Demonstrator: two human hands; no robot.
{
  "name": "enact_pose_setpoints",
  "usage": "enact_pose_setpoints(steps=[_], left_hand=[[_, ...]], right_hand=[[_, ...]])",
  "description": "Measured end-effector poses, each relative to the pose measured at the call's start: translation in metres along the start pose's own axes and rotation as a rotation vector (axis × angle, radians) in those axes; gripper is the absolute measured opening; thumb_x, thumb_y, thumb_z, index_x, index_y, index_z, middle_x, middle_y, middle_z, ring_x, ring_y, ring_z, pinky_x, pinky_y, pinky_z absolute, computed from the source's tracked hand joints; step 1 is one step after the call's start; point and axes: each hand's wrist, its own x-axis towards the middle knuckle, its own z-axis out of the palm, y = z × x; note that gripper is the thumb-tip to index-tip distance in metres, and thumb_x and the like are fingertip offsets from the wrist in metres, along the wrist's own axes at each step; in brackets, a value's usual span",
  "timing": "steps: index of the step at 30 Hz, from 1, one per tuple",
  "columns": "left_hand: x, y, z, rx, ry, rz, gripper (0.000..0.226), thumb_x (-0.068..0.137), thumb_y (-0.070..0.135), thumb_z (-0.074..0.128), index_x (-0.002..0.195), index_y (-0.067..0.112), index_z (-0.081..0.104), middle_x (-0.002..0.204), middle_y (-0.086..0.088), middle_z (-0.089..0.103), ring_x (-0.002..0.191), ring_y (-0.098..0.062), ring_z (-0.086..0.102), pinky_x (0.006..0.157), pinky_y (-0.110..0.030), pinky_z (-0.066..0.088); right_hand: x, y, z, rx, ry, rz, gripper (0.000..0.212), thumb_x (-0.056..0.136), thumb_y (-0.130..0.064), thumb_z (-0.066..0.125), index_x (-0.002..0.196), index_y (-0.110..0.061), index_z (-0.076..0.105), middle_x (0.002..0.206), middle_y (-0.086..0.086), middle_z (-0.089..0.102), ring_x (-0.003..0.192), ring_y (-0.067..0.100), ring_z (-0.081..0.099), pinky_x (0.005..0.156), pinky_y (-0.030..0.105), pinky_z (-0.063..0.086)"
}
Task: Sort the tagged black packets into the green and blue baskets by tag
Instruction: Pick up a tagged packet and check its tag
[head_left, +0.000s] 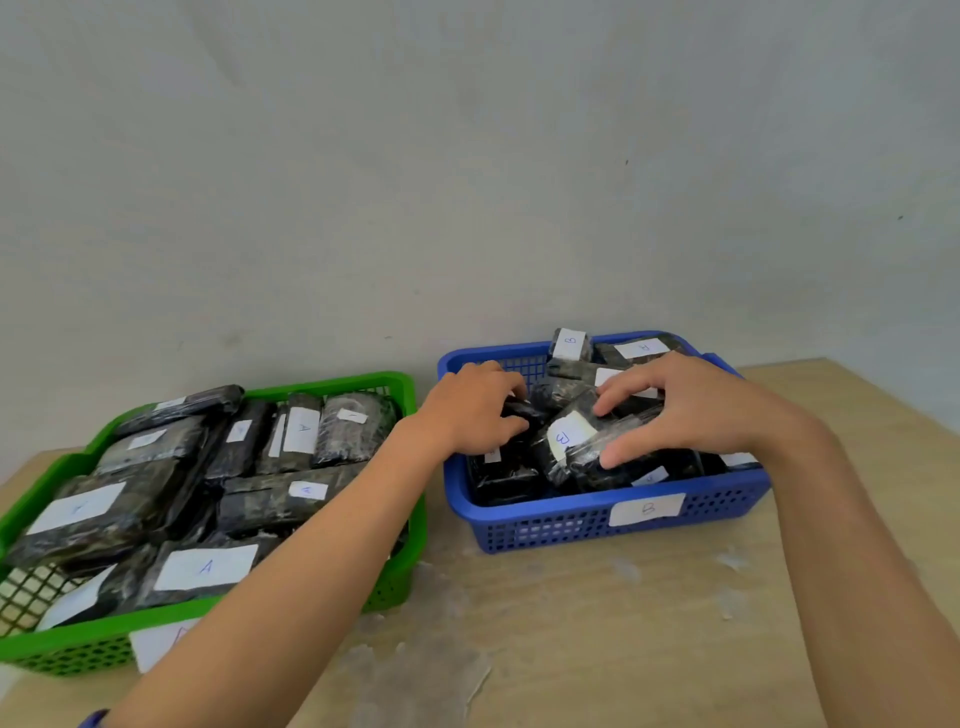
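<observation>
The blue basket (550, 525) with a B label stands on the right and holds several black packets with white B tags. Both hands are inside it. My left hand (475, 410) curls its fingers round a black packet (519, 415) at the basket's left side. My right hand (691, 402) grips another black packet (571, 441), tagged B, with thumb under and fingers on top. The green basket (395, 384) on the left is full of black packets tagged A (208, 566).
Both baskets sit on a light wooden table (597, 623) with pale scuffed patches. A plain grey wall rises close behind them. My left forearm crosses the green basket's right front corner. A white label hangs on the green basket's front wall.
</observation>
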Motion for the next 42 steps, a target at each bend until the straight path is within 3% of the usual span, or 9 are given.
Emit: enact_pose_setpoints(steps=[6, 15, 21, 24, 27, 32, 36, 39, 42], left_hand=[[0.0, -0.002, 0.0, -0.08, -0.031, -0.025, 0.031, 0.096, 0.035, 0.067, 0.12, 0.021, 0.053, 0.121, -0.003, 0.064, 0.108, -0.026, 0.06, 0.084, -0.038, 0.044], [0.008, 0.006, -0.003, -0.084, -0.038, -0.063, 0.038, 0.093, 0.048, 0.068, 0.11, 0.017, 0.053, 0.112, -0.005, 0.059, 0.103, -0.026, 0.056, 0.081, -0.038, 0.043], [0.011, -0.001, -0.007, -0.456, 0.082, -0.176, 0.026, 0.068, 0.016, 0.094, 0.087, 0.015, 0.076, 0.104, 0.0, 0.074, 0.099, -0.018, 0.067, 0.084, -0.027, 0.052], [0.006, -0.007, -0.01, -0.64, 0.195, -0.225, 0.015, 0.072, 0.006, 0.087, 0.085, 0.012, 0.084, 0.107, 0.002, 0.073, 0.104, -0.01, 0.068, 0.085, -0.02, 0.049], [-0.002, -0.01, -0.017, -0.81, 0.317, -0.259, 0.017, 0.078, 0.001, 0.082, 0.084, 0.016, 0.084, 0.118, 0.005, 0.074, 0.095, -0.004, 0.068, 0.073, -0.012, 0.053], [-0.018, -0.008, -0.028, -1.046, 0.408, -0.309, 0.032, 0.074, -0.005, 0.083, 0.086, 0.024, 0.082, 0.108, 0.001, 0.077, 0.098, -0.024, 0.075, 0.09, -0.045, 0.061], [-0.021, 0.005, -0.021, -1.166, 0.457, -0.336, 0.032, 0.078, -0.009, 0.077, 0.084, 0.022, 0.081, 0.091, -0.002, 0.081, 0.095, -0.025, 0.077, 0.087, -0.037, 0.063], [-0.017, 0.019, -0.013, -1.205, 0.479, -0.34, 0.033, 0.08, -0.008, 0.076, 0.079, 0.025, 0.081, 0.087, -0.003, 0.08, 0.081, -0.018, 0.075, 0.067, -0.025, 0.06], [-0.009, 0.034, -0.007, -1.245, 0.498, -0.348, 0.031, 0.085, -0.007, 0.072, 0.085, 0.023, 0.08, 0.092, -0.005, 0.078, 0.082, -0.02, 0.075, 0.067, -0.031, 0.063]], right_hand=[[0.002, -0.005, 0.004, 0.002, -0.013, -0.022, 0.033, 0.063, -0.048, 0.096, 0.092, -0.049, 0.079, 0.122, -0.026, 0.068, 0.119, -0.001, 0.06, 0.094, 0.024, 0.047], [0.001, -0.01, 0.006, -0.025, -0.009, -0.018, 0.03, 0.065, -0.048, 0.094, 0.09, -0.05, 0.078, 0.121, -0.021, 0.069, 0.112, 0.003, 0.064, 0.095, 0.028, 0.052], [0.001, -0.012, 0.007, -0.019, -0.014, -0.013, 0.026, 0.066, -0.047, 0.094, 0.087, -0.048, 0.077, 0.105, -0.012, 0.077, 0.092, 0.004, 0.072, 0.088, 0.037, 0.059], [0.002, -0.01, 0.007, -0.025, -0.023, -0.018, 0.026, 0.069, -0.048, 0.093, 0.09, -0.046, 0.077, 0.093, -0.022, 0.074, 0.083, 0.0, 0.071, 0.084, 0.038, 0.06], [0.002, -0.007, 0.004, -0.032, 0.006, -0.03, 0.021, 0.075, -0.049, 0.089, 0.092, -0.046, 0.077, 0.093, -0.025, 0.071, 0.086, -0.001, 0.069, 0.085, 0.036, 0.058], [-0.004, 0.006, -0.008, 0.026, 0.133, -0.01, 0.021, 0.082, -0.057, 0.078, 0.098, -0.044, 0.074, 0.096, -0.025, 0.073, 0.094, 0.007, 0.07, 0.084, 0.034, 0.054], [-0.008, 0.015, -0.016, 0.154, 0.285, 0.022, 0.025, 0.084, -0.059, 0.076, 0.099, -0.039, 0.073, 0.09, -0.02, 0.077, 0.088, -0.002, 0.068, 0.082, 0.035, 0.05], [-0.01, 0.019, -0.018, 0.222, 0.362, 0.067, 0.028, 0.081, -0.062, 0.077, 0.097, -0.039, 0.076, 0.079, -0.022, 0.076, 0.08, -0.009, 0.066, 0.077, 0.03, 0.046], [-0.01, 0.019, -0.02, 0.303, 0.401, 0.083, 0.028, 0.08, -0.062, 0.079, 0.095, -0.038, 0.077, 0.085, -0.016, 0.08, 0.089, -0.005, 0.071, 0.087, 0.032, 0.05]])
